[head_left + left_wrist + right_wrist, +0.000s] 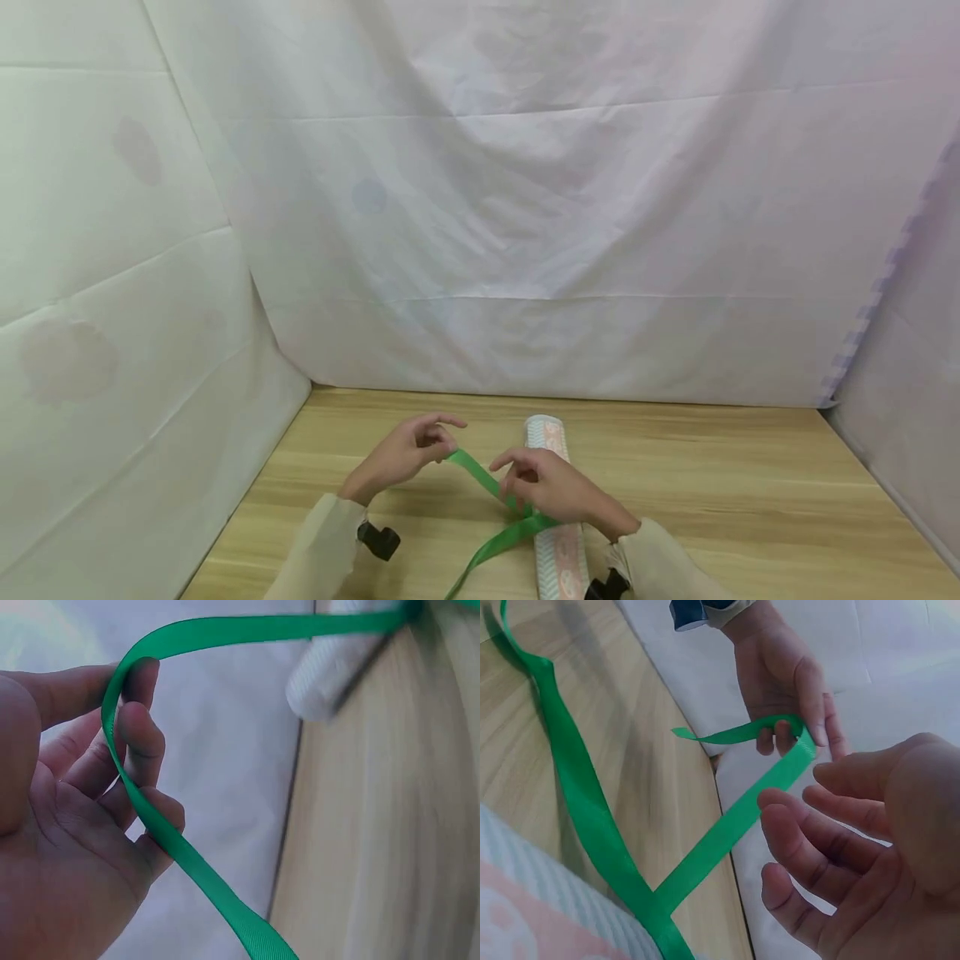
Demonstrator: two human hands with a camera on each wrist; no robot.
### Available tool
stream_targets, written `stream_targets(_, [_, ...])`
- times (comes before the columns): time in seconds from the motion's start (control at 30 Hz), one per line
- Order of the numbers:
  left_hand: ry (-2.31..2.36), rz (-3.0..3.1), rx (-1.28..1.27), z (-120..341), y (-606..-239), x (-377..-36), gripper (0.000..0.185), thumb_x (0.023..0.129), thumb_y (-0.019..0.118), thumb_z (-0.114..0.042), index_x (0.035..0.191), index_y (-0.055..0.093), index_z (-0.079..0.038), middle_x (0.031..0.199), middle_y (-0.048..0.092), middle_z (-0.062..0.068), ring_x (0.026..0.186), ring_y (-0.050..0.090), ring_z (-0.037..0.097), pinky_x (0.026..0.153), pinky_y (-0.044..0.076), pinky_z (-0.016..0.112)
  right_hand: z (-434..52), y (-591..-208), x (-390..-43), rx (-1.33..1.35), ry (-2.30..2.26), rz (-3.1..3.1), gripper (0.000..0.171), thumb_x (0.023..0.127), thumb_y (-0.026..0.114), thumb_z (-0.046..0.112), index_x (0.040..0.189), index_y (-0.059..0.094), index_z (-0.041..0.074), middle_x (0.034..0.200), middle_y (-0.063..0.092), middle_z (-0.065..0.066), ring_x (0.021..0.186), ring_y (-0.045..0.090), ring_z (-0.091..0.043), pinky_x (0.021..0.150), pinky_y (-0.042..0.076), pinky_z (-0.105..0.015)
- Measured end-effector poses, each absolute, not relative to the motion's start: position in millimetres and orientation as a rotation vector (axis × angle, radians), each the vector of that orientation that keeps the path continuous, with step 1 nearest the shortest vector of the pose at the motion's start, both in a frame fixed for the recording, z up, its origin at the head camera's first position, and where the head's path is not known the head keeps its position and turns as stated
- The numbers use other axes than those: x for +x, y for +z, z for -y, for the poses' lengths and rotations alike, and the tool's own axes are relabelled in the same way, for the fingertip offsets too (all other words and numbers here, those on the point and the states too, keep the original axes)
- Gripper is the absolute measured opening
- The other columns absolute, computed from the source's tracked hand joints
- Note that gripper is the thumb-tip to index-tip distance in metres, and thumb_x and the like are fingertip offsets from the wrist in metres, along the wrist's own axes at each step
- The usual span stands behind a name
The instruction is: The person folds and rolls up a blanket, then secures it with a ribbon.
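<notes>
A green ribbon (pixel 477 475) crosses at a rolled-up, patterned cylinder (pixel 561 557), white with grey chevrons and a pink band. My left hand (pixel 405 454) pinches one ribbon length between thumb and fingers, left of the roll. From that pinch a short tail hangs, as the left wrist view shows with the ribbon (pixel 247 628) bending round the fingers. Over the roll hovers my right hand (pixel 558 490), its fingers loosely bent beside the taut length and nothing between them. The other ribbon length (pixel 581 787) trails along the table toward me.
Underneath lies a wood-grain table (pixel 712 500). White cloth (pixel 525 208) hangs behind it, with more cloth along the left and right sides. Each wrist carries a small black camera mount (pixel 378 540) over a cream sleeve (pixel 318 546).
</notes>
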State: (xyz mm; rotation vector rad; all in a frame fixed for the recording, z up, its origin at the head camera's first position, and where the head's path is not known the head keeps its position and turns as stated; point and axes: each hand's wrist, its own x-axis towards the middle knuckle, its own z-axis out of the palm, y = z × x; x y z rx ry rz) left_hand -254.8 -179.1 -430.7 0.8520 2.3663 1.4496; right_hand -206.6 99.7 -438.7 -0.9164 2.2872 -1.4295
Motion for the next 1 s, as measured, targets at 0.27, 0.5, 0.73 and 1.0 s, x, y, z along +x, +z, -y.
stream_targets(0.27, [1.466, -2.245, 1.032, 146, -410, -247, 0.034, 0.101, 0.059, -0.017, 0.134, 0.058, -0.010, 0.099, 0.071, 0.008, 0.087, 0.066, 0.018, 0.080, 0.054, 0.032, -99, -433, -211, -0.785, -1.588, -2.134, 0.038, 0.110, 0.035, 0.022, 0.138, 0.048, 0.000, 0.088, 0.069, -0.022, 0.062, 0.060, -0.027, 0.057, 0.049, -0.027])
stream_targets(0.5, [1.433, -2.199, 1.149, 129, -404, -241, 0.031, 0.101, 0.059, -0.015, 0.131, 0.059, -0.012, 0.097, 0.072, 0.006, 0.080, 0.064, 0.011, 0.069, 0.049, 0.025, -105, -427, -206, -0.736, -1.656, -2.071, 0.046, 0.110, 0.030, 0.030, 0.119, 0.058, -0.006, 0.090, 0.068, -0.025, 0.061, 0.057, -0.014, 0.059, 0.045, -0.024])
stream_targets(0.73, [1.412, -2.183, 1.050, 127, -406, -238, 0.026, 0.102, 0.056, -0.021, 0.128, 0.061, -0.020, 0.098, 0.071, 0.000, 0.087, 0.066, 0.013, 0.079, 0.054, 0.030, -118, -422, -200, -0.688, -1.636, -2.142, 0.048, 0.109, 0.035, 0.034, 0.102, 0.066, -0.002, 0.088, 0.069, -0.024, 0.064, 0.063, -0.020, 0.061, 0.048, -0.027])
stream_targets(1.0, [1.450, -2.173, 0.880, 128, -441, -236, 0.021, 0.102, 0.055, -0.011, 0.121, 0.064, -0.012, 0.104, 0.070, 0.015, 0.095, 0.066, 0.034, 0.084, 0.055, 0.038, -150, -418, -182, -0.730, -1.572, -2.313, 0.037, 0.107, 0.044, 0.026, 0.090, 0.068, 0.005, 0.080, 0.063, -0.010, 0.068, 0.060, -0.014, 0.064, 0.052, -0.030])
